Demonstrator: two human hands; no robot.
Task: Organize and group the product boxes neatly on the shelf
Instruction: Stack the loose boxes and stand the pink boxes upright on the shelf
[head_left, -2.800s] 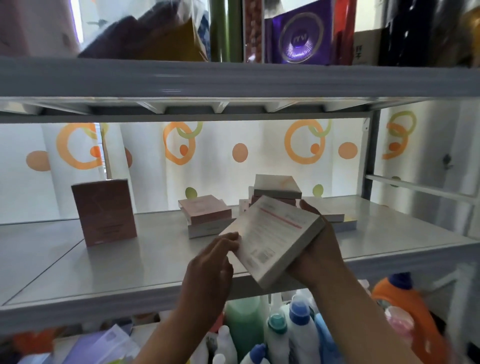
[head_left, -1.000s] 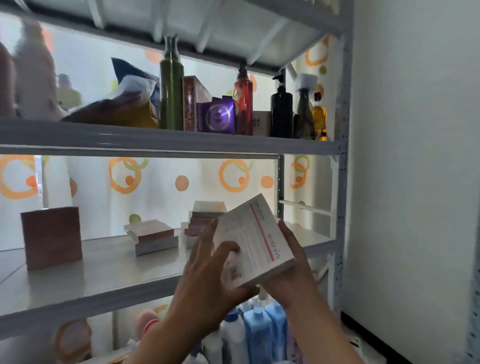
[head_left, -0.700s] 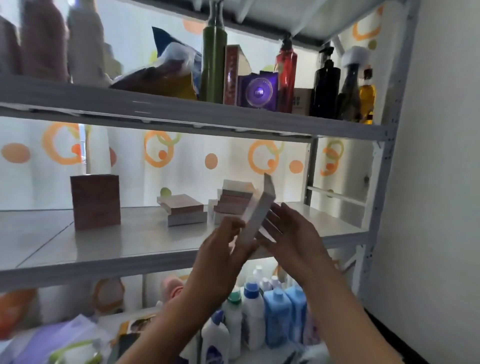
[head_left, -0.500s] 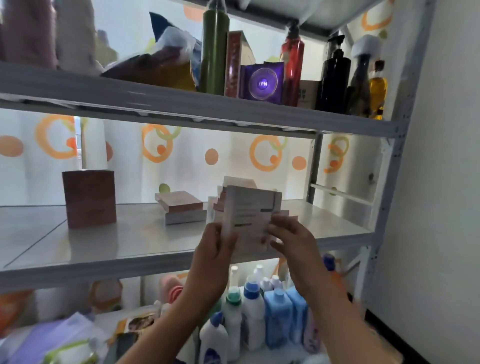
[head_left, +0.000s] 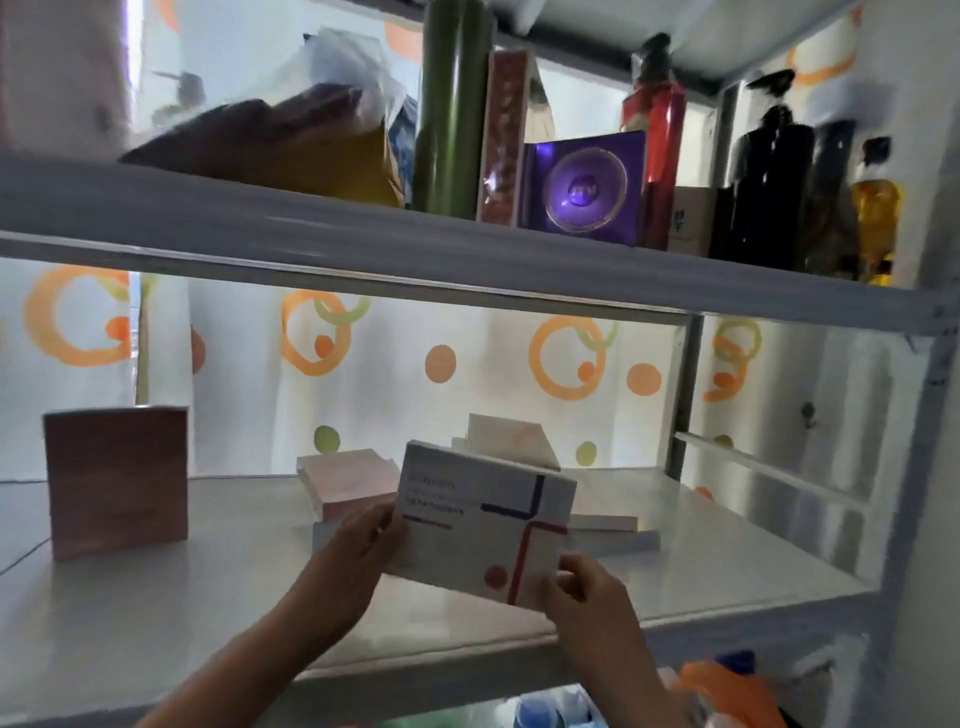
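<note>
The left hand (head_left: 358, 551) grips the left edge of a flat white box (head_left: 480, 525), fingers curled round it, while the right hand (head_left: 587, 597) pinches the box's lower right corner. The box is held upright and slightly tilted, its printed face toward the camera, over the front part of the middle shelf (head_left: 182, 613); whether its bottom edge touches the shelf cannot be told.

Bare shelf surface lies open between the hands and a tall brown box (head_left: 117, 480) standing well to the left. To the right, the shelf is bare up to the metal upright (head_left: 906, 467). Just behind the held box sit a low stack of pink boxes (head_left: 345, 480) and a second stack (head_left: 511, 439), mostly hidden by it; flat boxes (head_left: 613, 530) show at its right edge.

The small text on the white box is blurred; red and blue lines and a red dot show. The upper shelf (head_left: 363, 234) carries a green bottle (head_left: 452, 104), a purple box (head_left: 584, 189), a red bottle (head_left: 657, 135), dark bottles (head_left: 769, 187) and a plastic bag (head_left: 291, 140), their tops cut off. Below, only bits of blue and orange containers (head_left: 727, 691) show.

The shelves are smooth, pale painted metal; a curtain (head_left: 467, 374) with orange rings hangs behind.
</note>
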